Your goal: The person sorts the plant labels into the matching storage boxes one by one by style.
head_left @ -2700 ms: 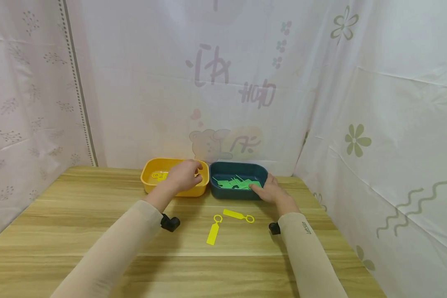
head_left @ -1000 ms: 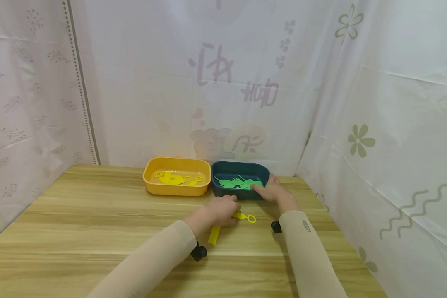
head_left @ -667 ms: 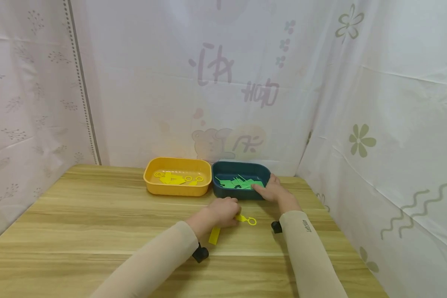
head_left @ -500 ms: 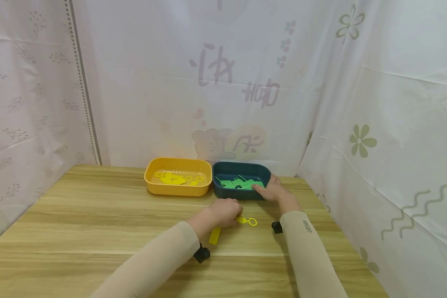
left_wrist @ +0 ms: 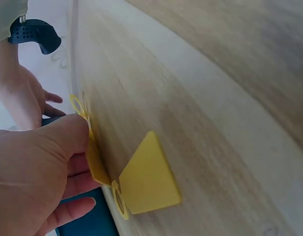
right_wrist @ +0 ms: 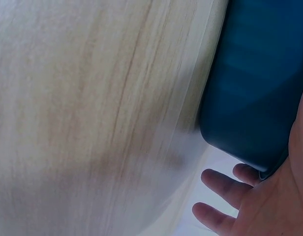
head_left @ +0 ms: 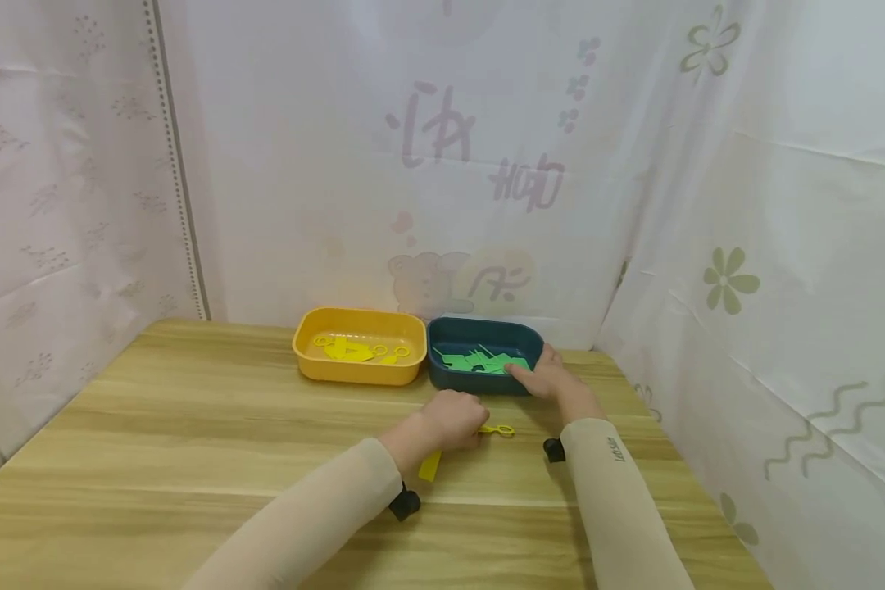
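In the head view my left hand (head_left: 454, 418) is low over the table in front of the bins. It pinches a flat yellow ring tag (left_wrist: 95, 157) between thumb and fingers; the tag stands tilted on edge in the left wrist view. A second yellow tag (left_wrist: 151, 177) lies on the table beside it, partly hidden by the hand from above. My right hand (head_left: 553, 381) grips the right end of a dark teal bin (head_left: 479, 383), thumb over the rim and fingers outside. Green flat pieces (head_left: 479, 360) lie in that bin.
A yellow-orange bin (head_left: 361, 374) stands side by side with the teal one, holding several yellow tags (head_left: 350, 352). Both are near the back edge of the wooden table (head_left: 192, 459). A printed white curtain (head_left: 302, 164) hangs behind and at both sides.
My left hand has moved from over the yellow-orange bin to the table and taken hold of a yellow tag, now tipped up. The right hand has stayed on the teal bin.
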### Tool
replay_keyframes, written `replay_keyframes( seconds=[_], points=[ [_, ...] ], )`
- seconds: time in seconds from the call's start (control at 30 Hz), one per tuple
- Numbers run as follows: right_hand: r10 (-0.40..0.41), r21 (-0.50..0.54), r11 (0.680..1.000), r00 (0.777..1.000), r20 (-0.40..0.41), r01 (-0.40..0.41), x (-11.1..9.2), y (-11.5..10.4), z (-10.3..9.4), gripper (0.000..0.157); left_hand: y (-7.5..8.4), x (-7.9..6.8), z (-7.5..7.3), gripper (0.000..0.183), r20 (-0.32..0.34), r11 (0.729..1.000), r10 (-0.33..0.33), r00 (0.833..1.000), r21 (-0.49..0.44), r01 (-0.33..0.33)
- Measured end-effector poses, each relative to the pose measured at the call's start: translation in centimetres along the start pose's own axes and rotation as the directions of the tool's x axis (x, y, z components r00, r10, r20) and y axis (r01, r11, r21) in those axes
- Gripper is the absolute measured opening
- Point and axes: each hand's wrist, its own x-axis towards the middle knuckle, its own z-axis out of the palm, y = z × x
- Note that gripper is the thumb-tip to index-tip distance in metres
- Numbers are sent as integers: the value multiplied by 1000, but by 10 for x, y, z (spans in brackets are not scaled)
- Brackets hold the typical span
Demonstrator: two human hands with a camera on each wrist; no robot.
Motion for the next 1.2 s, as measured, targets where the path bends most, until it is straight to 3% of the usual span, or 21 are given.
replay_keyframes(
  seconds=[0.13, 0.27, 0.57, 0.73, 0.9, 1.07, 1.2],
  points=[
    [-6, 3, 1000, 1000, 0, 6, -2, -1, -2, 119, -1, 2, 1, 17, -38, 999, -23, 999, 22, 24],
    [2, 14, 1000, 1000, 16, -2, -4, -4, -3, 120, -5, 0, -1, 18, -132, 997, -69, 989, 10, 71],
    [25, 19, 1000, 999, 27, -25, 2, -2, -3, 120, -30, -15, -34, 18, -266, 982, -145, 953, -160, 105],
    [3, 22, 1000, 1000, 23, -3, -2, 0, -4, 122, -54, -27, -55, 22, -324, 943, -230, 918, -309, 126],
    [6, 23, 1000, 1000, 6, -6, 3, 3, -2, 127, -85, -41, -76, 25, -335, 874, -367, 868, -443, 198],
    [14, 28, 1000, 1000, 25, -15, -1, 0, -2, 124, -117, -56, -86, 24, -355, 831, -453, 818, -500, 243],
    [12, 28, 1000, 1000, 27, -13, -3, -1, -3, 119, -140, -71, -85, 25, -343, 810, -500, 795, -510, 289]
  ],
)
